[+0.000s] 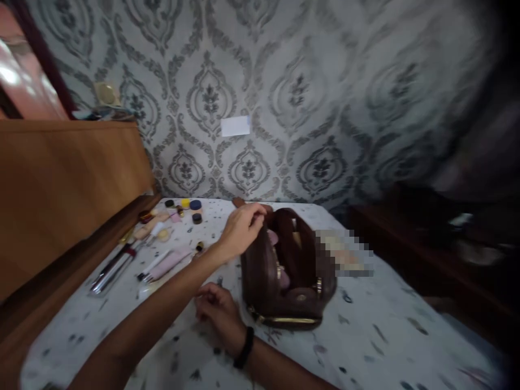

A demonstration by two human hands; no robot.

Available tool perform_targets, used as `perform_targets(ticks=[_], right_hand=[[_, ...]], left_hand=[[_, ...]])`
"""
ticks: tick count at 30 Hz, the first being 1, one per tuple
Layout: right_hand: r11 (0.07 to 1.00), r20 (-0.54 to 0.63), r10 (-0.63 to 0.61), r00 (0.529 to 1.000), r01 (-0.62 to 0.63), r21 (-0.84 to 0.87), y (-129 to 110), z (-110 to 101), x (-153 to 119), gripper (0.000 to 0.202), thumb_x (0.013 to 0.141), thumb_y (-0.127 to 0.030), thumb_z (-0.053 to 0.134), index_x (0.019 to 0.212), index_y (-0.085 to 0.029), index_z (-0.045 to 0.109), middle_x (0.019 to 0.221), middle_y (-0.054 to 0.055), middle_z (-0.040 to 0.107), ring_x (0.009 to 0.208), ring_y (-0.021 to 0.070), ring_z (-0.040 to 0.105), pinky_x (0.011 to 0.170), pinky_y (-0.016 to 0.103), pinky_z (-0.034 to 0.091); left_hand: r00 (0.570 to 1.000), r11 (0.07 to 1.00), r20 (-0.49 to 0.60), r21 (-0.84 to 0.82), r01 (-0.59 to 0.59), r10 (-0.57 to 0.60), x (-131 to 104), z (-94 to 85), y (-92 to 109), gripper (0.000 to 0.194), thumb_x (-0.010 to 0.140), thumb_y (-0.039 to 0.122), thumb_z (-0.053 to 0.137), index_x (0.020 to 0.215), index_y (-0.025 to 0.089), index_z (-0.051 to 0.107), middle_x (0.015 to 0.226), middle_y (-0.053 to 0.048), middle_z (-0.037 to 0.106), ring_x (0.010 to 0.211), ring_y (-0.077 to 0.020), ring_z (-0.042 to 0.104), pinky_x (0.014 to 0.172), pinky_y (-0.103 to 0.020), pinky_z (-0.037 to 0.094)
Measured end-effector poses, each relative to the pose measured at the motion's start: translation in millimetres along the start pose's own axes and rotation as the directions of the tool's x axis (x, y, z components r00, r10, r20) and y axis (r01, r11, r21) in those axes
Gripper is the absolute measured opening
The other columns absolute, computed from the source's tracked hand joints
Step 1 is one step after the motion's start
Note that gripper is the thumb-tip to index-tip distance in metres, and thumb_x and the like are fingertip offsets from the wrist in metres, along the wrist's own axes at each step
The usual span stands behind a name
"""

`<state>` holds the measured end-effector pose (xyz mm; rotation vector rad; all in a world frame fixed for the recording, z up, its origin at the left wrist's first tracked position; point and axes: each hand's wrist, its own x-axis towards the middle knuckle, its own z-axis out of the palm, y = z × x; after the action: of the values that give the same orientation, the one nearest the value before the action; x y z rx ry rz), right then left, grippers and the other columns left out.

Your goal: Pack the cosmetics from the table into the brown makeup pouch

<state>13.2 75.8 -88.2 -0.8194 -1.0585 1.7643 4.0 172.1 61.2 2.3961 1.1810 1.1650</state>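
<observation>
A dark brown handbag point(284, 303) stands on the patterned cloth with its zip top open. Gold zips and some pinkish items point(283, 277) show inside. My left hand point(244, 225) reaches over to the bag's left rim, its fingers bent and closed at the edge. Lower down, beside the bag's near left side, is my right hand point(221, 311), with a black band on the wrist. Its fingers curl in toward the thumb; whatever they may hold is hidden. A pale pink tube point(173, 264) lies left of both hands, partly behind my left forearm.
Several small jars, including a blue-lidded jar point(195, 206), sit at the cloth's back left. Long silver and dark hair tools point(111, 271) lie near the wooden board point(69, 189). A blurred-out flat item point(345, 253) rests right of the bag. Patterned wallpaper point(300, 97) rises behind.
</observation>
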Motion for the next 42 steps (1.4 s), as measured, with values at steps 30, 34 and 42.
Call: perform_targets(ticks=[30, 34, 42], right_hand=[[0.999, 0.047, 0.044, 0.998, -0.044, -0.004, -15, 8, -7, 0.047, 0.055, -0.052, 0.086, 0.079, -0.017, 0.067, 0.054, -0.002, 0.053, 0.054, 0.0111, 0.047, 0.052, 0.024, 0.034], [0.998, 0.042, 0.055, 0.998, -0.056, 0.011, -16, 9, -9, 0.047, 0.053, -0.052, 0.087, 0.078, -0.017, 0.067, 0.053, -0.003, 0.054, 0.054, 0.0108, 0.047, 0.051, 0.024, 0.033], [0.998, 0.055, 0.056, 0.997, -0.056, 0.006, -14, 7, -7, 0.046, 0.055, -0.053, 0.086, 0.078, -0.017, 0.068, 0.053, -0.003, 0.055, 0.053, 0.0101, 0.047, 0.051, 0.023, 0.033]], left_hand=[[0.635, 0.5, -0.546, 0.395, 0.771, -0.547, -255, -156.6, -176, 0.034, 0.093, 0.031, 0.041, 0.105, 0.016, 0.069, 0.11, -0.015, 0.068, 0.104, -0.0287, 0.06, 0.089, -0.04, 0.044], [0.679, 0.643, -0.539, 0.296, 0.707, -0.499, -258, -154.0, -180, 0.03, 0.087, 0.036, 0.051, 0.101, 0.019, 0.071, 0.107, -0.009, 0.07, 0.103, -0.0244, 0.061, 0.092, -0.035, 0.044], [0.511, 0.712, -0.689, -0.009, 0.703, -0.514, -263, -164.6, -206, 0.036, 0.08, 0.044, 0.048, 0.083, 0.015, 0.069, 0.081, -0.005, 0.071, 0.08, -0.0202, 0.064, 0.073, -0.029, 0.048]])
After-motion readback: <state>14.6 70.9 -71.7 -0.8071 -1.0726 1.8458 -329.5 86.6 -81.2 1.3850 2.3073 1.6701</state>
